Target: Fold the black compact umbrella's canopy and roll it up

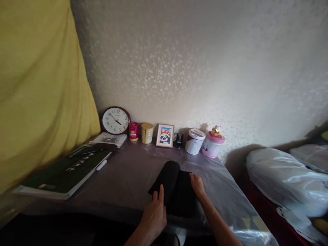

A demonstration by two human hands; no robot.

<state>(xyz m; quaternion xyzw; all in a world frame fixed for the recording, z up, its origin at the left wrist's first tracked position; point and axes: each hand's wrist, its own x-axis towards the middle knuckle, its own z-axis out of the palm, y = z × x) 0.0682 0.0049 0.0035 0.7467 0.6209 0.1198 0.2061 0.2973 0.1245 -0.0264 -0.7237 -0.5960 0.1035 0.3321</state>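
A piece of black cloth lies near the front of the table, with its left part curled over into a rounded fold. My left hand is at the near left side of the fold. Its index finger stretches along the black surface, while the thumb is mostly hidden, and the hand appears to hold the folded layer. At the far right corner of the cloth, my right hand pinches the edge between thumb and fingers. The underside of the cloth is out of sight.
A clear sheet covers the table. On the left lies a large green book beside a white marker. Along the wall stand a clock, several tins, a framed panda picture and a pink tub. Plastic bags lie right.
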